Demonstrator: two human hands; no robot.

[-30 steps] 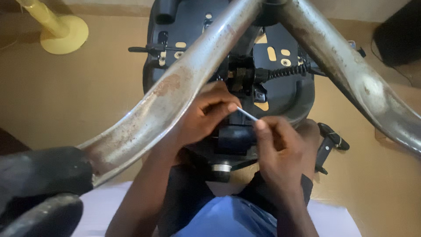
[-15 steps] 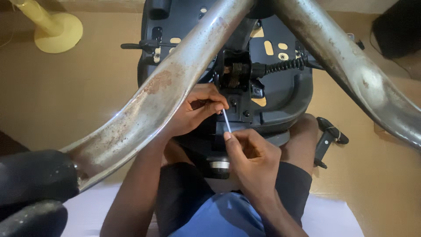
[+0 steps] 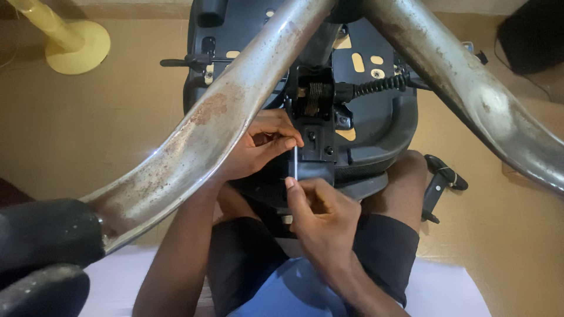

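An upturned office chair lies before me, its black seat underside facing up and its rusty metal base legs crossing the view. Both hands pinch a thin white strip, like a cable tie, held upright next to the black tilt mechanism. My left hand holds the strip's upper end beside the mechanism. My right hand grips its lower end from below. A black coiled spring runs right from the mechanism.
A yellow stand base sits on the tan floor at upper left. A black caster fills the lower left. A black lever handle juts out near my right knee. A dark object stands at upper right.
The white strip has turned from slanting to upright. My right hand has dropped lower and my left hand has shifted toward the mechanism. The camera view has moved slightly.
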